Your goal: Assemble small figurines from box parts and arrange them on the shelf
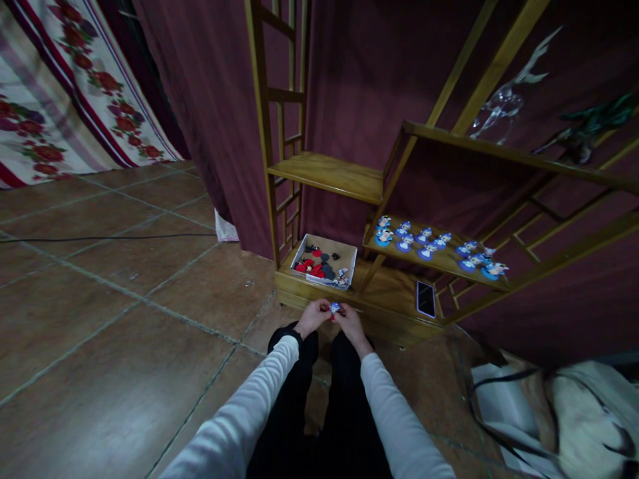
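Note:
Between my two hands, over my knees, is a small figurine [334, 308] with a blue-and-white top and red at its lower part. My left hand [313, 315] is closed, its fingertips pinching the figurine from the left. From the other side my right hand [351, 323] pinches it too, also closed. Just beyond them a shallow cardboard box [344, 243] stands on the low shelf, with red and dark round pieces and small figures inside. Several blue-and-white figurines [428, 251] stand in rows on the shelf to the right.
A phone [426, 299] lies on the lower wooden shelf [392, 293]. Above are a small shelf [329, 174], a clear deer ornament [499, 113] and a dark green ornament [589, 126]. A bag [514, 399] sits on the floor at right. A thin cable [110, 237] crosses the tiles.

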`<state>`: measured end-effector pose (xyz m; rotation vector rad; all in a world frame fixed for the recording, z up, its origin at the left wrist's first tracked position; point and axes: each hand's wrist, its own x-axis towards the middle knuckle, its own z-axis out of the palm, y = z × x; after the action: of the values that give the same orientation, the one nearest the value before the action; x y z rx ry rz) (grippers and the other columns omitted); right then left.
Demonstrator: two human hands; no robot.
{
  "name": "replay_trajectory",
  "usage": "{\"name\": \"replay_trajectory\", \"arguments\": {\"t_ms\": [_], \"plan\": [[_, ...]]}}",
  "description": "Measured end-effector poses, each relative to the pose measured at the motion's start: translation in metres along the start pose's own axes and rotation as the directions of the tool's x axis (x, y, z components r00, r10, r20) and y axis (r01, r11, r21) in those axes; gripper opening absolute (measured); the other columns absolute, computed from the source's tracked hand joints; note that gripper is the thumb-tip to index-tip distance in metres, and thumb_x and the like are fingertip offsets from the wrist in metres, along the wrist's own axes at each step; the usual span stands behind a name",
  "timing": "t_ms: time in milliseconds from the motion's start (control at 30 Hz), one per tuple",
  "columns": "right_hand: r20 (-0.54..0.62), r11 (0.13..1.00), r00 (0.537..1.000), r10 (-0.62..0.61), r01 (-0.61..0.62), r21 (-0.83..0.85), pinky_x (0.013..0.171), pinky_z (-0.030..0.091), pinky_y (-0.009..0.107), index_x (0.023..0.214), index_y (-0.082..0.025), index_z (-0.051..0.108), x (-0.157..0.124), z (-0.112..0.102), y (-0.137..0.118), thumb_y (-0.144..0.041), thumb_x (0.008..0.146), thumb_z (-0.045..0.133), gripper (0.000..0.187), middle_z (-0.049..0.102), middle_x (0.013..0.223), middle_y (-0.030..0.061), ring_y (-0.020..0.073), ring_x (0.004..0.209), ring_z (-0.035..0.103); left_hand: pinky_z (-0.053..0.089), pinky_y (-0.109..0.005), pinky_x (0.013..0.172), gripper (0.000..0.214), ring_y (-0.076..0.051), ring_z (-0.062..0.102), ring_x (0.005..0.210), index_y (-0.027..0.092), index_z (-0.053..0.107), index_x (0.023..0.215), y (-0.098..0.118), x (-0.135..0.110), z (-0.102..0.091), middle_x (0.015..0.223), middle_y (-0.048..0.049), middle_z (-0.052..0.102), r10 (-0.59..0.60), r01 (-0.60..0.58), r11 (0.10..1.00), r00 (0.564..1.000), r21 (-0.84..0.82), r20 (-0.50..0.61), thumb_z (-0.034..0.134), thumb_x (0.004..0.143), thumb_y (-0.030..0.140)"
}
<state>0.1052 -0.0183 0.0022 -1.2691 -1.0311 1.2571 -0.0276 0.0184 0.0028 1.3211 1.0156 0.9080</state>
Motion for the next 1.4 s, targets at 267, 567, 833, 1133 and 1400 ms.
{"name": "replay_trajectory", "arguments": {"t_ms": [267, 567, 833, 1133, 1400], "plan": [[-0.035, 0.996, 0.997, 0.071, -0.069, 0.059, 0.068, 0.051, 0.029, 0.085, -0.019, 0.063, 0.003, 0.000, -0.002, -0.032, 0.059, 0.066, 0.029, 0.066, 0.087, 0.0025, 0.0161, 0.077, 0.061, 0.044, -0.025, 0.065, 0.023, -0.013, 0.058, 0.064, 0.012, 0.062, 0.080, 0.007, -0.001, -0.002, 0.070, -0.0024, 0.064, -0.022, 0.022, 0.998, 1.000, -0.052, 0.006, 0.068, 0.057, 0.017], [-0.021, 0.990, 0.997, 0.071, -0.068, 0.122, 0.069, 0.047, 0.029, 0.084, -0.019, 0.062, 0.001, -0.002, -0.007, -0.034, 0.057, 0.070, 0.032, 0.066, 0.083, 0.0017, 0.0159, 0.074, 0.059, 0.045, -0.025, 0.067, 0.034, -0.012, 0.058, 0.064, 0.013, 0.059, 0.085, 0.009, -0.005, 0.001, 0.065, 0.0020, 0.062, -0.050, 0.062, 0.983, 0.996, -0.175, 0.076, 0.070, 0.053, 0.013], [-0.019, 0.995, 0.998, 0.065, -0.063, 0.079, 0.065, 0.043, 0.026, 0.086, -0.018, 0.062, 0.000, -0.005, -0.005, -0.035, 0.058, 0.068, 0.033, 0.066, 0.082, 0.0024, 0.0148, 0.071, 0.057, 0.045, -0.026, 0.067, 0.040, -0.012, 0.059, 0.065, 0.013, 0.057, 0.089, 0.011, -0.006, 0.000, 0.066, 0.0020, 0.062, -0.065, 0.083, 0.972, 0.994, -0.222, 0.085, 0.072, 0.052, 0.011], [0.028, 0.992, 0.997, 0.068, -0.070, 0.100, 0.068, 0.043, 0.027, 0.087, -0.019, 0.063, -0.002, -0.003, -0.012, -0.033, 0.058, 0.069, 0.033, 0.066, 0.083, 0.0028, 0.0152, 0.073, 0.057, 0.045, -0.026, 0.069, 0.036, -0.012, 0.059, 0.067, 0.012, 0.060, 0.087, 0.017, -0.008, -0.002, 0.069, -0.0005, 0.064, -0.084, 0.100, 0.972, 0.993, -0.212, 0.083, 0.072, 0.053, 0.013], [0.032, 0.994, 0.999, 0.022, -0.025, 0.107, 0.069, 0.042, 0.027, 0.087, -0.018, 0.064, -0.007, -0.006, -0.015, -0.032, 0.061, 0.067, 0.029, 0.067, 0.084, 0.0030, 0.0164, 0.075, 0.057, 0.046, -0.027, 0.070, 0.042, -0.014, 0.060, 0.070, 0.014, 0.055, 0.103, 0.018, -0.011, 0.001, 0.075, -0.0010, 0.064, 0.025, -0.031, 0.994, 0.998, 0.101, 0.055, 0.065, 0.062, 0.015]]}}
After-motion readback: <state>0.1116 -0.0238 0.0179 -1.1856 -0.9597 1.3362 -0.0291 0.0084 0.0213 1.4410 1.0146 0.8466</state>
